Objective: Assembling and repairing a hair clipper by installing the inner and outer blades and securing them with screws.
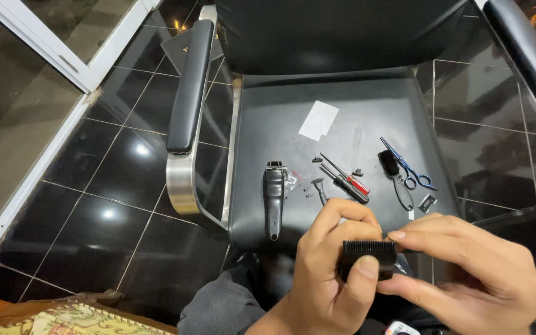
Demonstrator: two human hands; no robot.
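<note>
A strip of pale floor runs down the far left beside dark glossy tiles, and a black barber chair with a padded armrest fills the middle of the view. On its seat, from left to right, lie a black hair clipper body, a few small screws and bits, a white card further back, two screwdrivers (one with a red handle), a small black brush, blue-handled scissors and a little metal piece. In front of the seat edge, both hands meet on a black comb-toothed clipper blade, held in the air over the person's lap. The left hand pinches it between thumb and curled fingers; the right hand grips its right end, forefinger laid along the top.
</note>
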